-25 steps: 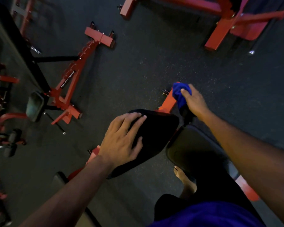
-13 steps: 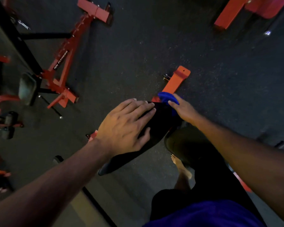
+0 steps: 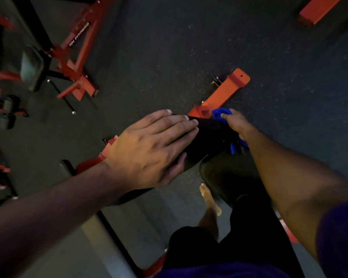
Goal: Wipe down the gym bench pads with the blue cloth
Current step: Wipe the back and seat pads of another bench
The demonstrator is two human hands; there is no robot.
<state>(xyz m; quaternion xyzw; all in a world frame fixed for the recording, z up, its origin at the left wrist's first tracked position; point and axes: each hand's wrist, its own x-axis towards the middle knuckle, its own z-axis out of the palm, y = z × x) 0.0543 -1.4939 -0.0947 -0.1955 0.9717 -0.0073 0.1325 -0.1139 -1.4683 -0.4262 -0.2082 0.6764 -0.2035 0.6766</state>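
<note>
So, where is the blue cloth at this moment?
In the head view the blue cloth is right of centre, gripped by the right hand at the far end of the black bench pad, beside the orange frame.

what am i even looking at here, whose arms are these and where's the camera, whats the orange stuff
The camera sits on a person's head, looking down, so the two arms reaching in are that person's own. No robot is involved.

They stand in a dim gym. The left hand lies flat on a black bench pad, fingers straight. The right hand grips a blue cloth at the pad's far end, apparently wiping it. A second pad lies below the right forearm.

The orange bar is the bench's frame, resting on the dark floor. Another orange machine stands at upper left. A bare foot shows below.
</note>
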